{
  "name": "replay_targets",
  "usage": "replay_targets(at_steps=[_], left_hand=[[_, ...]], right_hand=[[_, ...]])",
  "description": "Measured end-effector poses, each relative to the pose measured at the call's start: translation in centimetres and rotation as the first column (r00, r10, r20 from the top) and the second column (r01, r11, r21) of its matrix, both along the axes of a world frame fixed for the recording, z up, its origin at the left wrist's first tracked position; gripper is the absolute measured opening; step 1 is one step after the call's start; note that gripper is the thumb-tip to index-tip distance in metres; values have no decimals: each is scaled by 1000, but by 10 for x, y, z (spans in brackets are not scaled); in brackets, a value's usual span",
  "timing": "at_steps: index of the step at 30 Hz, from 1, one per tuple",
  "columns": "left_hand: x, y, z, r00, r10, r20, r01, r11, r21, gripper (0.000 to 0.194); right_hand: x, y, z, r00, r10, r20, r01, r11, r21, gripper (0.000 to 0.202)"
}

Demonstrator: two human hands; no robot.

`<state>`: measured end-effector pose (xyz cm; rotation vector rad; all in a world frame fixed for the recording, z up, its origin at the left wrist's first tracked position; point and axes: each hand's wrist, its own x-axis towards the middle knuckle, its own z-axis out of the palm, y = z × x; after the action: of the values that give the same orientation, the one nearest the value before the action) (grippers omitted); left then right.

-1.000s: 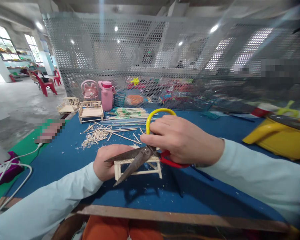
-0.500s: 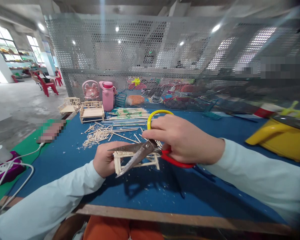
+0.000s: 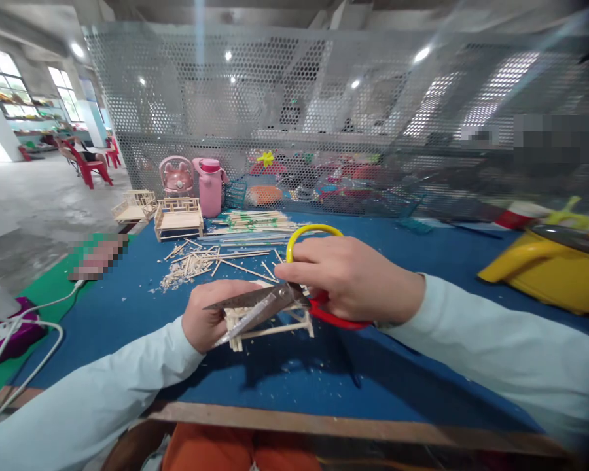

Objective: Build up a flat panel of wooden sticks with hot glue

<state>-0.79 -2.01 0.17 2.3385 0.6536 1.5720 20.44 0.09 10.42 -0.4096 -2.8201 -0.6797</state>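
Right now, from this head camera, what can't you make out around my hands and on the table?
All in the head view:
Left hand: fingertips, hidden behind the pale stick frame and metal scissors with yellow and red handles.
Right hand: how its fingers sit in the red loop, covered by the hand itself.
Glossy yellow container with a dark top: its right end, cut off by the picture's right edge.
Beige scraps: single pieces, too small.

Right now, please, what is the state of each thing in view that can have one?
Metal scissors with yellow and red handles, blades partly open, in the right hand.
Small pale wooden stick frame, held in the left hand.
Tall pink bottle, upright.
Two miniature pale wooden benches, upright.
Short pale wooden sticks, lying loose.
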Motion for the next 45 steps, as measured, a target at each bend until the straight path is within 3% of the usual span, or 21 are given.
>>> replay_targets(at_steps=[3, 6, 11, 16, 21, 24, 29, 39, 45], left_hand=[[0, 2, -2, 1000, -6, 19, 6, 1000, 3, 23], [-1, 5, -3, 999, 39, 27, -40, 997, 62, 20], [-2, 6, 1, 995, 101, 12, -101, 991, 85, 18], [-4, 6, 2, 994, 103, 47, -105, 993, 44, 20], [-6, 11, -10, 991, 80, 109, -78, 997, -22, 27], [-7, 13, -16, 992, 39, 124, -36, 999, -25, 29], [-7, 11, -13, 993, 65, 98, -71, 996, 58, 29], [-7, 9, -9, 994, 62, 89, -69, 995, 71, 24], [-6, 9, -5, 991, 123, 46, -127, 989, 77, 23]], right_hand=[[3, 0, -2, 1000, -6, -29, 5, 999, -39, 28], [4, 1, -5, 987, -22, -161, -10, 980, -197, 27], [5, 3, -4, 911, -179, -372, 25, 923, -383, 22], [15, 4, -5, 922, -185, -339, 67, 941, -331, 32], [27, 1, -12, 960, -145, -238, 111, 983, -149, 43], [32, 0, -15, 964, -139, -227, 116, 987, -110, 45], [36, 1, -19, 964, -125, -236, 101, 989, -111, 42], [37, 0, -23, 963, -125, -238, 102, 989, -106, 35], [33, -3, -21, 910, -214, -355, 127, 960, -251, 31]])
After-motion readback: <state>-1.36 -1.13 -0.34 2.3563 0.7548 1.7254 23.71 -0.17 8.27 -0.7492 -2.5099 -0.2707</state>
